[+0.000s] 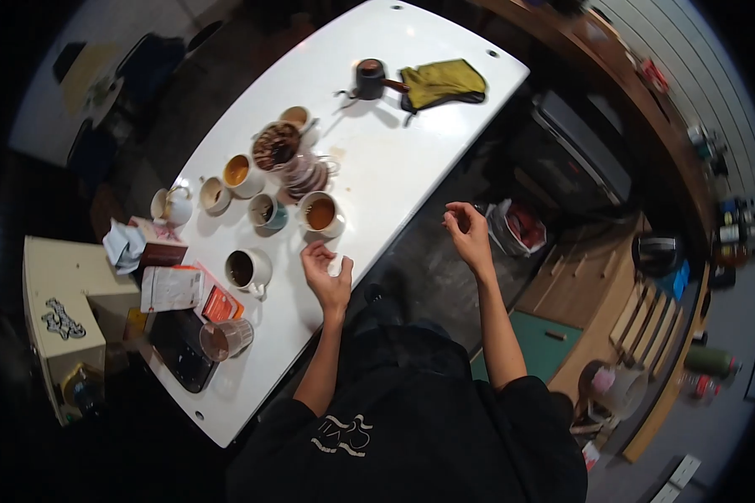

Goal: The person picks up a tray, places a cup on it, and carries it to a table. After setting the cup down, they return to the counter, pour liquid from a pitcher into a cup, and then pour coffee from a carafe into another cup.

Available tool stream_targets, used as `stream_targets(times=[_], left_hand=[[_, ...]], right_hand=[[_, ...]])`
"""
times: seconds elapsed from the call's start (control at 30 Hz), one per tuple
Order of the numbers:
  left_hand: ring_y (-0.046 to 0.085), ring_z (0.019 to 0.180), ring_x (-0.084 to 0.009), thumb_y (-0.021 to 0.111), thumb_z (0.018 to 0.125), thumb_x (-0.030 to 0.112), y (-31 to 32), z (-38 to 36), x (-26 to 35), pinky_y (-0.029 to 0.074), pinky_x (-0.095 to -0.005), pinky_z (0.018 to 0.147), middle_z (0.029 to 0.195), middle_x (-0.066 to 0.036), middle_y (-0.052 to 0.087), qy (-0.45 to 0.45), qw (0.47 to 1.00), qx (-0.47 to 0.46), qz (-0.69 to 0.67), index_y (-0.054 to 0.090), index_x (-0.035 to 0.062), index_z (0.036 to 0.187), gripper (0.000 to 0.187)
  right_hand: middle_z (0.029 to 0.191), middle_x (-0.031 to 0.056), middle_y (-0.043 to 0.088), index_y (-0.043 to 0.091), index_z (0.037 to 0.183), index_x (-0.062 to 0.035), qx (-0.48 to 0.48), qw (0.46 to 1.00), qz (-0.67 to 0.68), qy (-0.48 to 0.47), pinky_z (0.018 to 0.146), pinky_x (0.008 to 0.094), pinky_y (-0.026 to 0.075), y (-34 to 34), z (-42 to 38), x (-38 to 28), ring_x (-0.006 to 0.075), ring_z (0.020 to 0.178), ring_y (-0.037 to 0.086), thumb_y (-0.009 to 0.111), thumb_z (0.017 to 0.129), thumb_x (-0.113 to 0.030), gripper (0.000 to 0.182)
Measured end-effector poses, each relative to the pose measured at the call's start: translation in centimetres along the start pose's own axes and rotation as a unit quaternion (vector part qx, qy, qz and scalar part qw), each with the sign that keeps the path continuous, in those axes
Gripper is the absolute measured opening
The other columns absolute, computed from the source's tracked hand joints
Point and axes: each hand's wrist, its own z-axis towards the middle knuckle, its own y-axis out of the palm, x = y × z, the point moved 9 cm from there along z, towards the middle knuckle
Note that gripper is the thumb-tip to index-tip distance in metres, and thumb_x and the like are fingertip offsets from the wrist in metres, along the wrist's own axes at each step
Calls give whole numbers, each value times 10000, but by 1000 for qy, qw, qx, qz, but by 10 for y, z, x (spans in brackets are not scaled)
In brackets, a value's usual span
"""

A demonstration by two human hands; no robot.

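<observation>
My left hand [325, 275] is over the white table's edge, its fingers apart and loosely bent, with nothing visible in it. Nearest to it stands a white cup of brown liquid [320, 213], just beyond the fingertips. A white mug of dark liquid [242, 268] is to its left. My right hand [467, 228] hangs in the air off the table's right side, fingers loosely curled and apart, empty as far as I see. Beyond the cups, a glass dripper and server [302, 174] hold coffee grounds [276, 146]. A teal-white cup [268, 213] sits beside them.
On the white table [394, 176] lie a dark pot [370, 80], a yellow-black cloth [445, 84], more cups [237, 171], packets [171, 288], a clear glass [226, 339] and a black device [181, 350]. A lined bin [517, 228] and wooden cabinets [575, 272] stand right.
</observation>
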Motion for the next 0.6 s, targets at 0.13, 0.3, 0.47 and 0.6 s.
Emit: stream_targets(times=[0.13, 0.3, 0.47, 0.6], left_hand=[[541, 823, -93, 658, 780, -28, 106, -42, 13, 475, -242, 783, 887, -29, 529, -74, 966, -235, -83, 535, 14, 1089, 336], [558, 799, -62, 658, 836, 0, 240, -153, 53, 471, -205, 726, 875, -4, 561, -58, 855, -503, -113, 576, 27, 1060, 240], [530, 769, -39, 633, 877, 45, 303, -318, 55, 452, -185, 688, 872, 9, 567, -103, 686, -715, -85, 577, 18, 1069, 202], [586, 839, -111, 634, 898, 112, 294, -452, 20, 472, -247, 810, 942, -20, 598, -128, 535, -834, 34, 516, 65, 1223, 349]], right_hand=[[837, 51, 646, 612, 1019, 28, 110, 991, 69, 26, 683, 232, 523, -78, -51, 8, 98, 732, 634, 611, 903, -84, 161], [806, 65, 627, 597, 999, 27, 294, 946, 122, 64, 645, 232, 525, -202, -173, 35, 108, 696, 618, 580, 940, -98, 139], [805, 74, 628, 593, 980, 28, 480, 864, 113, 99, 630, 233, 518, -279, -344, 60, 111, 695, 617, 564, 951, -113, 147], [825, 71, 620, 595, 1007, 6, 582, 791, 114, 151, 666, 246, 513, -286, -474, 73, 125, 726, 614, 542, 971, -139, 158]])
